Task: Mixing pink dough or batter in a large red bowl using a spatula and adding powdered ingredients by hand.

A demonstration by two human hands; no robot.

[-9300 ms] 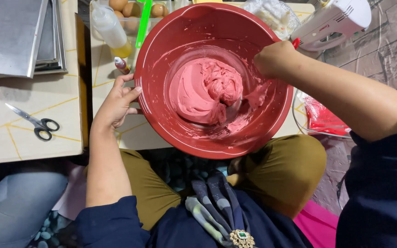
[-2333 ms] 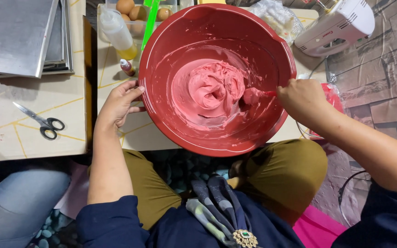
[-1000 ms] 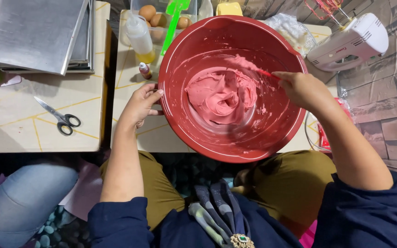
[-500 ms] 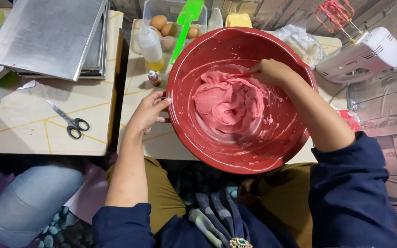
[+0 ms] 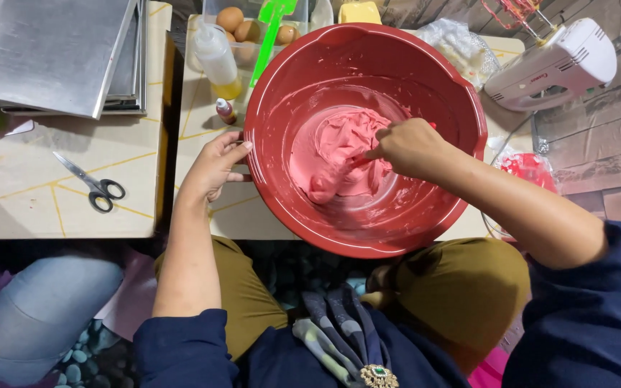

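Inside the red bowl (image 5: 365, 136) on the tabletop (image 5: 210, 215): pink batter (image 5: 336, 154), heaped left of centre. Our right hand (image 5: 405, 147) is closed round a mostly hidden utensil, directly right of the heap; our left hand (image 5: 213, 165) grips the bowl's left rim.

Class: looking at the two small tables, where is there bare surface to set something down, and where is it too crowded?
Bare top lies on the left table around the scissors, below the metal trays. A smaller patch lies on the right table between the squeeze bottle and the left hand. The red bowl, eggs and hand mixer crowd the rest.
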